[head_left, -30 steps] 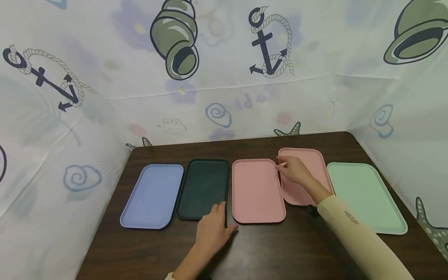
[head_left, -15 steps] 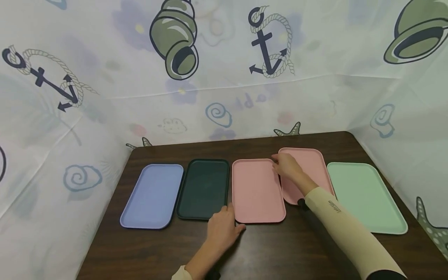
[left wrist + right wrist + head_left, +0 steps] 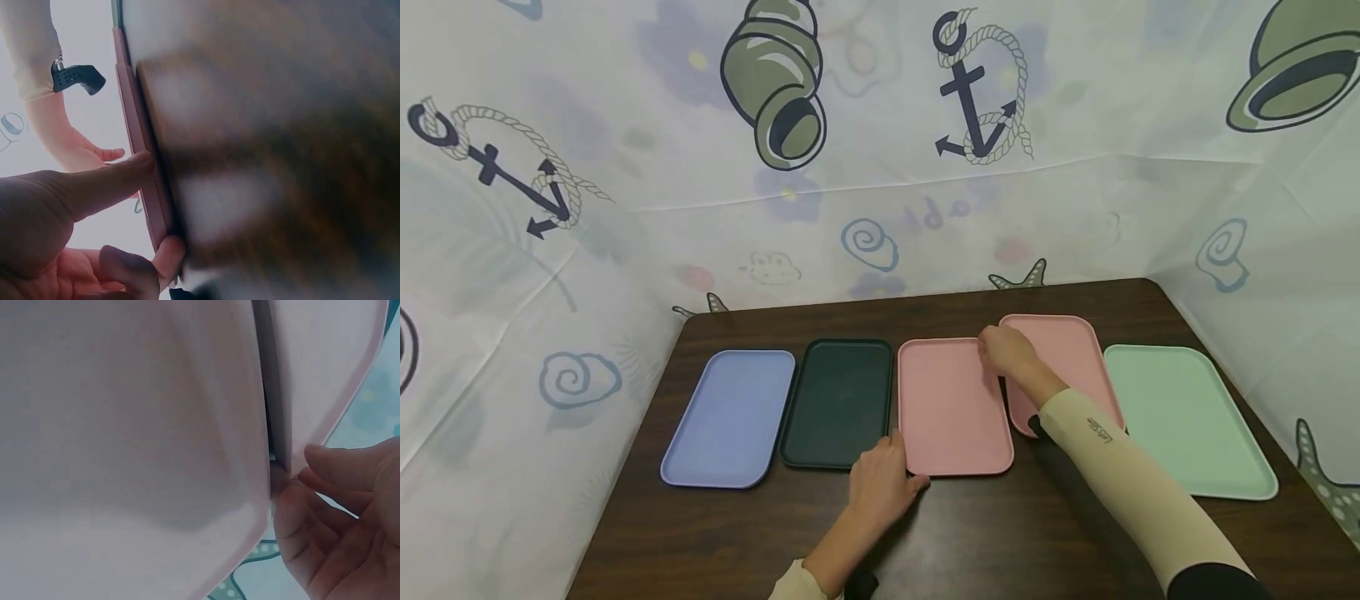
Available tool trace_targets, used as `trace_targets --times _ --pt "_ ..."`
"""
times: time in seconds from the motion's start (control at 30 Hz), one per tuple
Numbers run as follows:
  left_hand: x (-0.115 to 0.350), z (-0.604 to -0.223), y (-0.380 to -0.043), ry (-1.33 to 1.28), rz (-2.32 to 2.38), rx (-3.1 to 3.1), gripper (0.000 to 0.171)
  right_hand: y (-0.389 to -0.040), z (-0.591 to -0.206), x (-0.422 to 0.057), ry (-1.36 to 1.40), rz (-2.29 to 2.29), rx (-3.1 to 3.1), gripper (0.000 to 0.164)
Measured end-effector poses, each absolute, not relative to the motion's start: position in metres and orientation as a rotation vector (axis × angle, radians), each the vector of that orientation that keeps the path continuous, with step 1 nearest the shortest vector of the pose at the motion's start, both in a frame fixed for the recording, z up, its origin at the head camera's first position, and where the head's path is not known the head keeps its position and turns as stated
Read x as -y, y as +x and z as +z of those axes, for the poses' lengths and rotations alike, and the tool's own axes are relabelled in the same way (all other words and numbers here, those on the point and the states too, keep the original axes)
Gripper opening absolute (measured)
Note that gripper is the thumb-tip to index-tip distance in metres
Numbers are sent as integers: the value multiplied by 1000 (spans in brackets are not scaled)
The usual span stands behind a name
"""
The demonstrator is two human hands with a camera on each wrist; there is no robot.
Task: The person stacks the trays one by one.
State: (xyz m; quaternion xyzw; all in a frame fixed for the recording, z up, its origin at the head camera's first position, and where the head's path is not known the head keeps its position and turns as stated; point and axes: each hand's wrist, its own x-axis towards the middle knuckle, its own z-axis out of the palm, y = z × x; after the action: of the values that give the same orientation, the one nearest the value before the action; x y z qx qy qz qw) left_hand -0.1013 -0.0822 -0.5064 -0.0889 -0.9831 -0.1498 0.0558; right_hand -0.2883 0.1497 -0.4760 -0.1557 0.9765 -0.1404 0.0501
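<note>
The middle pink tray (image 3: 955, 408) lies flat between both hands. My left hand (image 3: 880, 483) grips its near left corner; the left wrist view has the thumb (image 3: 109, 187) against the tray's edge (image 3: 137, 125) and a finger bent at the corner. At the far right corner, my right hand (image 3: 1011, 354) pinches the same tray (image 3: 331, 362), thumb (image 3: 331, 462) over the rim and fingers curled below. A second pink tray (image 3: 1075, 358) sits slightly farther back on the right, partly covered by the right forearm.
A dark green tray (image 3: 838, 404) and a blue tray (image 3: 730, 421) stand in the row to the left. On the right, a light green tray (image 3: 1187, 417) lies partly behind the sleeve. The brown table (image 3: 985, 542) meets a patterned cloth (image 3: 880, 200) behind.
My left hand has shifted right from the dark green tray's corner to the pink tray's. My right hand has moved left from the second pink tray onto the middle one's corner.
</note>
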Motion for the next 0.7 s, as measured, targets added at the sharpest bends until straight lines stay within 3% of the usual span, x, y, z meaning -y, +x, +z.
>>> trace_targets --times 0.23,0.7 --pt "84 -505 -100 -266 -531 2984 56 -290 -481 -148 -446 -401 -2935 34" --pt "88 -499 -112 -278 -561 2948 52 -301 -479 -148 -400 -493 -2916 35"
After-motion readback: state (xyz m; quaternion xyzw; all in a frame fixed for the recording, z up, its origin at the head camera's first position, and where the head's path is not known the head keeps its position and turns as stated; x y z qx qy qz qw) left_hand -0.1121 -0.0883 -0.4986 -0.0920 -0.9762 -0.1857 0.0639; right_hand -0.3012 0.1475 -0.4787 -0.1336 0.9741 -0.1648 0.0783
